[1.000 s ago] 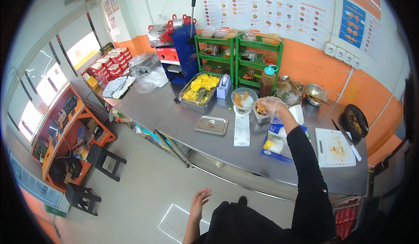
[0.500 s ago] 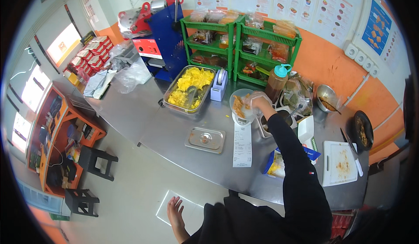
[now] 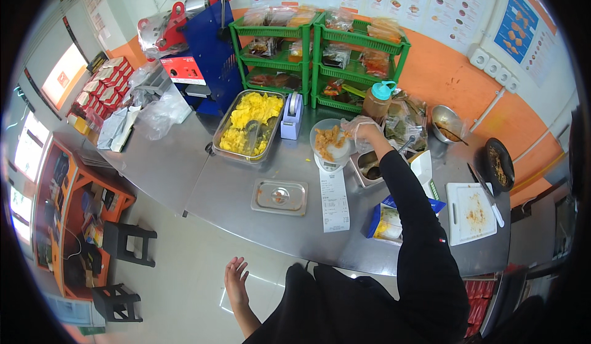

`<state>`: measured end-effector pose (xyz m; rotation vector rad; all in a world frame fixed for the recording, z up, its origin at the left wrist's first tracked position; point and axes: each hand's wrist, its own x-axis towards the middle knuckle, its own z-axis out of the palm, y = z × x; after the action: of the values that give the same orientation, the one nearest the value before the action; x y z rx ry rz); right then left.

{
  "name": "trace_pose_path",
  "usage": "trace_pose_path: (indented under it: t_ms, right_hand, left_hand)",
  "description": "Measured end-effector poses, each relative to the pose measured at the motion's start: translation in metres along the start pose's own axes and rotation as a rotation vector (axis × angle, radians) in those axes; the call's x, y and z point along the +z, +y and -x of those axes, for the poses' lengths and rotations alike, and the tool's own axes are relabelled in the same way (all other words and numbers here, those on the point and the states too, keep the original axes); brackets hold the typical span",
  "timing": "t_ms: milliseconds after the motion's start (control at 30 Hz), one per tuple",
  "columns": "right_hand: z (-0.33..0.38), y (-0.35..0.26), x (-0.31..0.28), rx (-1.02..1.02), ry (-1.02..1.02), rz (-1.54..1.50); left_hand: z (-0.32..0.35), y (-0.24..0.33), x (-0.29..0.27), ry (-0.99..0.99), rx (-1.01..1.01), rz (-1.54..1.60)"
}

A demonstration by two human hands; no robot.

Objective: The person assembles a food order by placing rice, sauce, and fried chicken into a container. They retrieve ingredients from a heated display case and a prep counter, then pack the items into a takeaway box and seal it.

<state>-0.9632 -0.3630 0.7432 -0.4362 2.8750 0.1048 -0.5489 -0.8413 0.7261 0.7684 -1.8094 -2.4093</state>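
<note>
My right hand [image 3: 367,130], in a clear plastic glove, reaches over the right rim of a clear round bowl [image 3: 318,128]. Shredded brownish-orange food [image 3: 330,142] lies in the bowl, which rests on a small white scale [image 3: 330,165]. The glove's folds hide how my right fingers are held. A long printed receipt [image 3: 334,205] lies in front of the scale. Under my right forearm is a steel container [image 3: 369,167] with a ladle in it. My left hand [image 3: 236,282] hangs off the table's near side over the floor, fingers apart and holding nothing.
Left of the scale are a tray of yellow food [image 3: 252,122], a tape dispenser [image 3: 292,117] and a steel lid [image 3: 279,197]. Rightward are a sauce bottle [image 3: 377,103], a metal bowl [image 3: 444,117], a cutting board [image 3: 466,221], a knife [image 3: 497,213] and a black pan [image 3: 494,164]. Green racks [image 3: 311,67] stand behind.
My right hand has drawn back slightly toward the bowl's right rim, showing more of the food. My left hand stays open. The whole view has shifted a little.
</note>
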Motion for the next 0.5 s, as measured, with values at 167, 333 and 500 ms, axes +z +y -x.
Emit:
trace_pose_path:
  t_ms: [167, 333, 500]
  right_hand:
    - [0.035, -0.065, -0.065, 0.149, -0.09, -0.267]
    - [0.046, -0.059, -0.062, 0.066, 0.024, -0.258]
    - [0.047, -0.077, -0.079, 0.236, -0.024, -0.292]
  left_hand:
    - [0.003, 0.004, -0.011, 0.026, 0.019, 0.006]
    - [-0.003, 0.002, -0.01, -0.025, -0.025, -0.047]
    - [0.002, -0.001, -0.016, -0.014, -0.034, -0.066]
